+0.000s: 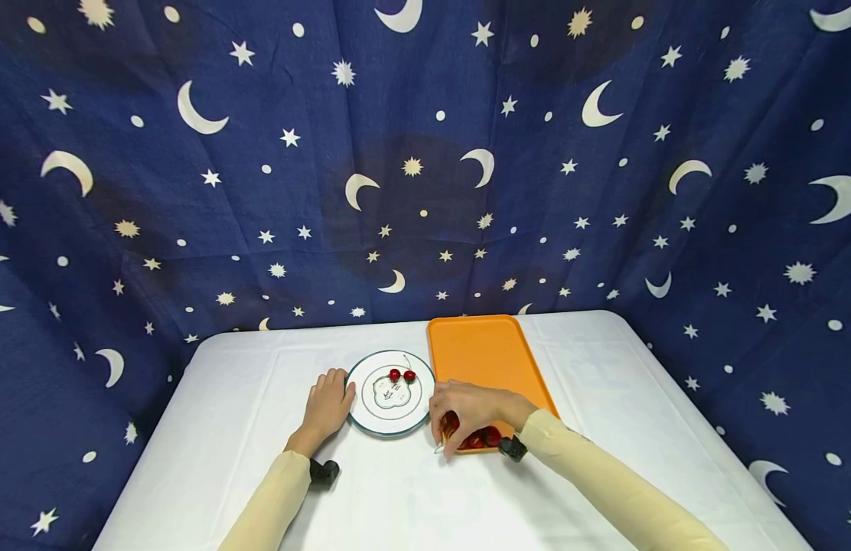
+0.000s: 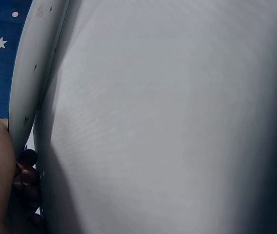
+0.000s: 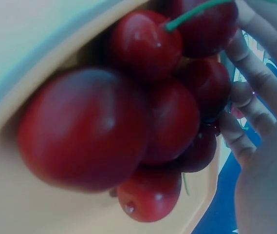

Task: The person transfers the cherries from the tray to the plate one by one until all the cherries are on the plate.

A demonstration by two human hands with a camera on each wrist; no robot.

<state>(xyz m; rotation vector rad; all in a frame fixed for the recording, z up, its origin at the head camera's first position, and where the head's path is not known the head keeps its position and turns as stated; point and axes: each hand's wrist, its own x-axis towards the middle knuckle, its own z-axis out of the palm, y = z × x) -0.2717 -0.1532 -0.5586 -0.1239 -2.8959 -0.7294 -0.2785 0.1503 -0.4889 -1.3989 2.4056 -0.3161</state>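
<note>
A white plate [image 1: 389, 422] with a dark green rim stands on the table, carrying a pair of red cherries [image 1: 409, 376] joined at the stem. My left hand [image 1: 327, 405] rests at its left side, the thumb against the rim. In the left wrist view the plate's edge [image 2: 37, 58] runs beside that hand. My right hand [image 1: 467, 405] reaches over the near left corner of an orange tray [image 1: 477, 344], fingers curled round a red cherry. Several more cherries [image 3: 87, 129] fill that corner, close by the fingers [image 3: 248, 105]; the exact grip is partly hidden.
The table [image 1: 391, 497] has a white cloth. A dark blue curtain [image 1: 425, 184] with moons and stars hangs behind it and along its sides. Plate and tray stand side by side. A black wrist camera [image 1: 513, 448] sits under the right wrist, near the tray's front edge.
</note>
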